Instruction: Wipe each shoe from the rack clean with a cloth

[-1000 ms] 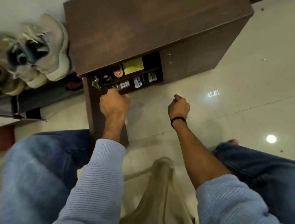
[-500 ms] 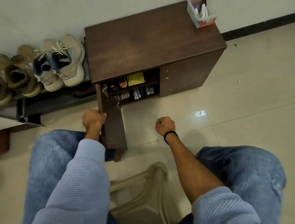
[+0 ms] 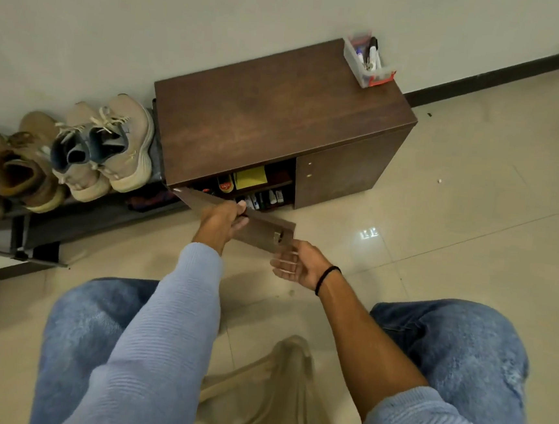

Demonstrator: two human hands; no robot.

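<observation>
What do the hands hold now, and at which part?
The left hand grips the open cabinet door by its top edge, about midway along. The right hand holds nothing, fingers spread beside the door's free end.

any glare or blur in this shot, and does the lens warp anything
Head view: a small bright reflection sits on the glossy floor tiles, just right of the cabinet door. Head view: the right hand is smeared with blur, while the left hand gripping the door is sharper. Head view: the wide lens skews the cabinet, and the stool between the knees is soft.
</observation>
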